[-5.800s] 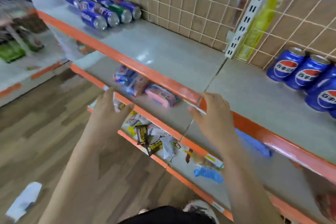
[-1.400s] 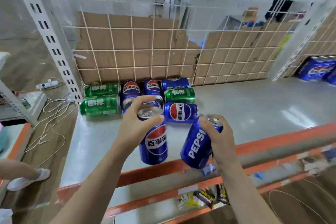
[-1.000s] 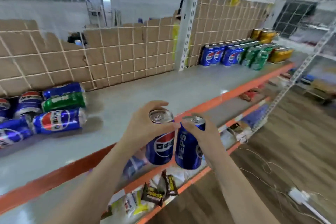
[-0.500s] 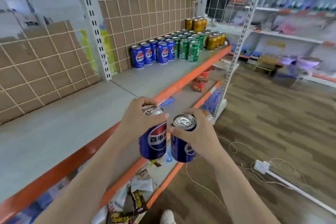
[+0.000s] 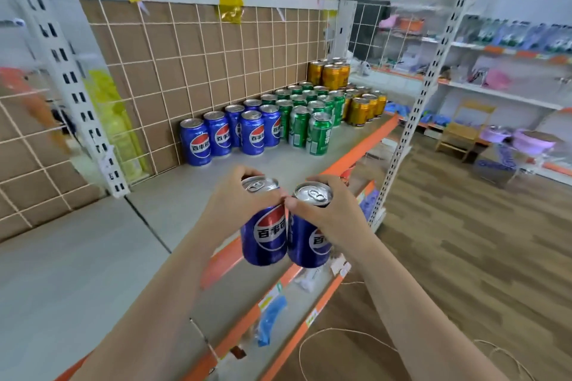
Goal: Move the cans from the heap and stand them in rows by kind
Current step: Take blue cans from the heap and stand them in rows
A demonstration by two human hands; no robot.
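We see the left hand (image 5: 238, 204) curled round the top of one blue can (image 5: 264, 238), fingers wrapped just under its silver rim; the right hand (image 5: 334, 210) grips a second blue can (image 5: 306, 247) the same way; both cans are upright, smooth glossy cylinders with pull-tab lids, touching side by side in the air at the orange front edge (image 5: 356, 155) of the matt grey shelf (image 5: 93, 257); further along stand rows of blue cans (image 5: 223, 136), green cans (image 5: 309, 124) and gold cans (image 5: 359, 108), against brown cardboard behind a white wire grid (image 5: 201, 56).
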